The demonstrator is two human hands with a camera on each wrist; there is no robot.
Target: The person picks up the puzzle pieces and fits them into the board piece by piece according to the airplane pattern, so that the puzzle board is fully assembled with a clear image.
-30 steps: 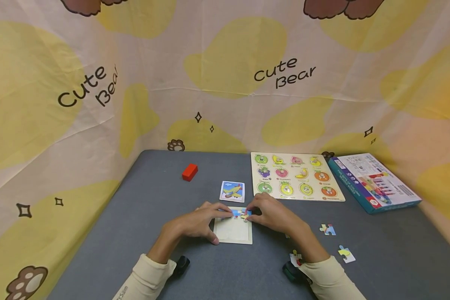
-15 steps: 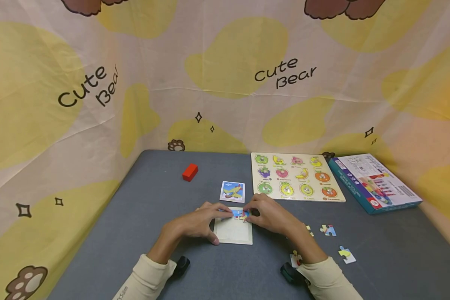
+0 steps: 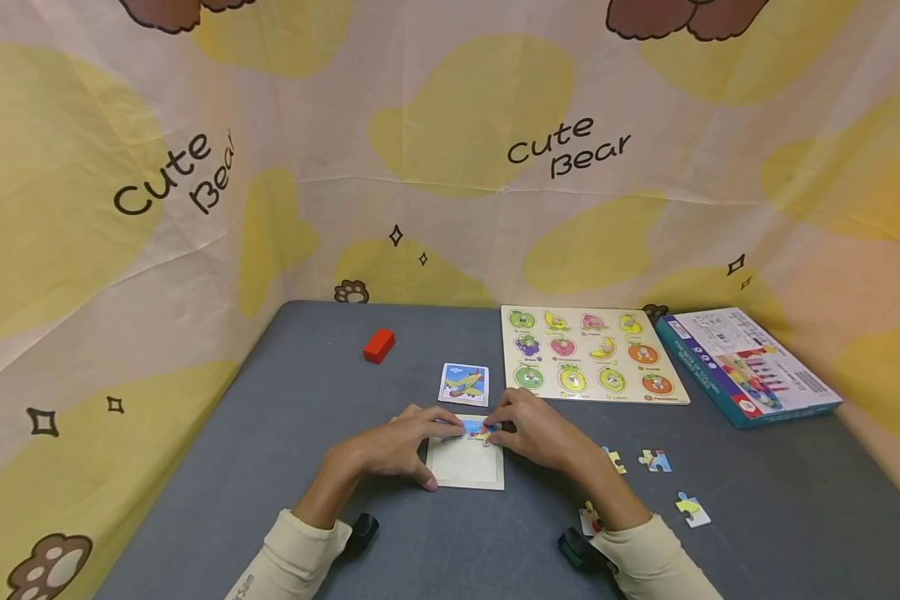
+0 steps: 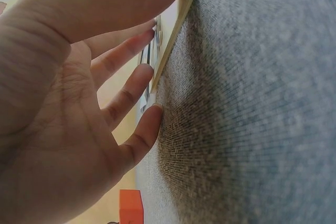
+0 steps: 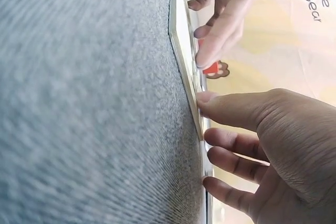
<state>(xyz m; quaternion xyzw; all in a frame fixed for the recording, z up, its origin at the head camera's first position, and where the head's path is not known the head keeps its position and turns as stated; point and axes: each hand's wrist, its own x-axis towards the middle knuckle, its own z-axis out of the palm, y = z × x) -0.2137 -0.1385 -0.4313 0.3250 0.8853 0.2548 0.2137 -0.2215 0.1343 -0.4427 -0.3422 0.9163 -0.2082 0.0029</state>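
A small pale puzzle tray (image 3: 465, 467) lies on the table with blue jigsaw pieces (image 3: 472, 428) along its far side. My left hand (image 3: 393, 443) steadies it, thumb at the near left edge and fingertips over the far left part. In the left wrist view the thumb (image 4: 105, 9) lies along the tray's edge. My right hand (image 3: 536, 427) pinches a colourful puzzle piece (image 3: 487, 433) at the far right corner, with thumb and forefinger partly covering it. The right wrist view shows that thumb (image 5: 231, 107) right at the tray's rim.
A card with a plane picture (image 3: 464, 384) lies just beyond the tray. Loose puzzle pieces (image 3: 655, 460) are scattered on the right, some partly behind the right forearm. Farther back are a red block (image 3: 379, 345), a fruit board (image 3: 592, 361) and a flat box (image 3: 750, 362).
My right hand has shifted slightly left with the puzzle piece, farther over the tray's corner. A loose piece beside the right forearm has come into sight. My left hand stays in place.
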